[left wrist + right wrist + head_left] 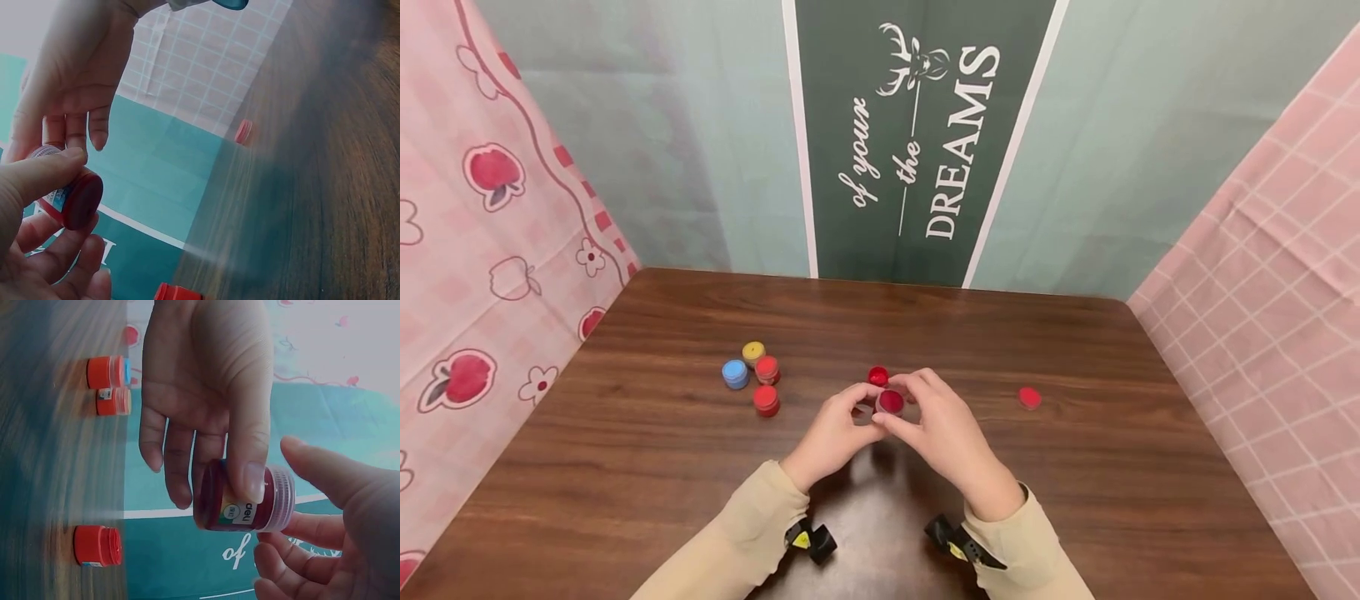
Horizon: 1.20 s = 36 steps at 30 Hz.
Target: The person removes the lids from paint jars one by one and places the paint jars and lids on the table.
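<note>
A small paint jar [891, 403] of dark red, with a ribbed clear lid [282, 499], is up between both hands, tilted on its side in the wrist views. My left hand [833, 432] pinches its labelled body, thumb [249, 465] across the label and fingers beneath. Around the lid end curves my right hand [946, 429], its thumb [312, 456] spread off the lid and its fingers right at the lid's far edge. Just beyond the hands stands an open red jar [877, 377]; its threaded mouth shows in the right wrist view.
To the left is a cluster of small jars: a yellow one [754, 353], a blue one [735, 374] and two red ones [766, 400]. A loose red lid [1029, 398] lies right of the hands. Fabric hangings [662, 167] border the brown wooden table [1075, 467].
</note>
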Each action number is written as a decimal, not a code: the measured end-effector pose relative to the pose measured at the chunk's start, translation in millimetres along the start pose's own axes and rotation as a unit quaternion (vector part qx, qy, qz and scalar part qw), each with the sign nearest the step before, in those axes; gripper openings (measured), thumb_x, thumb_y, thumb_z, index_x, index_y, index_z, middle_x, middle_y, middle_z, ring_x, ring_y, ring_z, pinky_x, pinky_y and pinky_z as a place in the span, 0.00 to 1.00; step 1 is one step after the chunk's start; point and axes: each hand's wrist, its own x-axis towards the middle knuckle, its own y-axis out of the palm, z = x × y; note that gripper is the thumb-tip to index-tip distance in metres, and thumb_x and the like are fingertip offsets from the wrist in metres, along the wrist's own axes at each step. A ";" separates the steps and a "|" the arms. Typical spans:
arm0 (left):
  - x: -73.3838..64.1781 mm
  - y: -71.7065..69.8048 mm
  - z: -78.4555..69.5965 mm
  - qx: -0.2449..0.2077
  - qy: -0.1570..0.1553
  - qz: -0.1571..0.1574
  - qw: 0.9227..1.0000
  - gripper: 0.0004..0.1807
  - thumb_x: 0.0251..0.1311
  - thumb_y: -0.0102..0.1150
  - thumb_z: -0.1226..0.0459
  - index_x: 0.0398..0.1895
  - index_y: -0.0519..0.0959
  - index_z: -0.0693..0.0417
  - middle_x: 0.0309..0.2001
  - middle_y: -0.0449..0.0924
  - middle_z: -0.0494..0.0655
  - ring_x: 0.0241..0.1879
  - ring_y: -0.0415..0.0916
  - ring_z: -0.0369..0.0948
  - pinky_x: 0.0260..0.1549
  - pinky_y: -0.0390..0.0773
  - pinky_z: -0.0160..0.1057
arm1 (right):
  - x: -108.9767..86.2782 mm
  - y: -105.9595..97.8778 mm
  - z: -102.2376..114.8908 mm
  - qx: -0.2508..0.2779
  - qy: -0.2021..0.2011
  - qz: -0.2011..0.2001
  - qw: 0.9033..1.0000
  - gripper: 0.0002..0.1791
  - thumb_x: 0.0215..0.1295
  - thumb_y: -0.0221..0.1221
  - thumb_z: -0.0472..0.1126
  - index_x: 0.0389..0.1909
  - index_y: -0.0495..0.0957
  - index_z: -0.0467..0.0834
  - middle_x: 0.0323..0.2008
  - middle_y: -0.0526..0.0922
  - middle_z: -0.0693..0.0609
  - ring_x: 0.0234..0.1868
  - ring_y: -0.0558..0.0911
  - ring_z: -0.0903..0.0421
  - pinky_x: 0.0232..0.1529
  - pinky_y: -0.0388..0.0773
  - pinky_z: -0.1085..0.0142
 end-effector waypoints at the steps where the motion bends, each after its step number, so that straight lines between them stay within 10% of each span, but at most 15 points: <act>1: -0.4 0.0 -0.1 0.000 -0.002 -0.001 1.000 0.16 0.52 0.65 0.68 0.46 0.77 0.58 0.43 0.79 0.46 0.43 0.74 0.43 0.46 0.74 0.47 | -0.1 0.2 0.1 0.002 0.004 0.002 1.000 0.24 0.49 0.70 0.46 0.46 0.78 0.42 0.38 0.75 0.54 0.36 0.77 0.57 0.38 0.76 0.63; 13: 0.3 1.0 1.1 -0.010 0.000 -0.004 1.000 0.17 0.52 0.65 0.68 0.47 0.77 0.57 0.43 0.78 0.45 0.42 0.74 0.41 0.45 0.74 0.47 | -0.6 -3.1 -1.8 0.042 -0.072 0.036 0.996 0.17 0.54 0.65 0.34 0.47 0.77 0.41 0.47 0.76 0.52 0.43 0.77 0.58 0.47 0.75 0.62; 27: -3.3 2.0 1.2 -0.018 -0.008 0.001 1.000 0.16 0.52 0.65 0.68 0.46 0.77 0.57 0.42 0.78 0.46 0.43 0.74 0.42 0.46 0.74 0.49 | -3.1 1.9 -1.3 -0.003 0.002 0.006 1.000 0.21 0.50 0.70 0.46 0.44 0.78 0.43 0.37 0.74 0.54 0.36 0.77 0.56 0.39 0.76 0.63; 36: -2.8 1.0 2.0 -0.008 -0.006 0.000 1.000 0.17 0.52 0.65 0.67 0.47 0.77 0.56 0.42 0.78 0.44 0.41 0.74 0.41 0.45 0.74 0.48 | -2.2 -1.1 -3.0 0.027 -0.081 0.039 0.996 0.20 0.54 0.65 0.33 0.49 0.76 0.40 0.45 0.76 0.51 0.43 0.76 0.57 0.47 0.75 0.61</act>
